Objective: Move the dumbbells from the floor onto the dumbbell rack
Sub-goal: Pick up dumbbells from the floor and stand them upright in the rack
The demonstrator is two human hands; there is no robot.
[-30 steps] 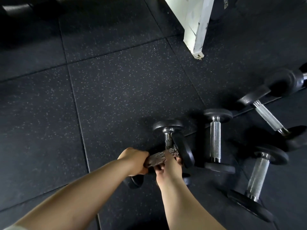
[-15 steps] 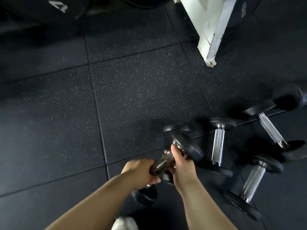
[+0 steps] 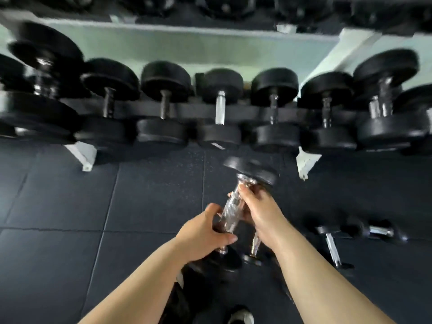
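Chrome handle: being clamped by both the left hand [image 3: 205, 232] and right hand [image 3: 259, 206].
Dumbbell [image 3: 236, 206]: being lifted toward the rack [image 3: 210, 43] (not yet placed).
Floor [image 3: 70, 206]: others [image 3: 332, 244] remaining.

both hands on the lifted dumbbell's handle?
Yes: the left hand and right hand both wrap the knurled handle of the lifted dumbbell, held above the floor.

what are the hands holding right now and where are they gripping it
Both hold one dumbbell by its knurled metal handle: the left hand at the lower end, the right hand higher, near the upper weight head.
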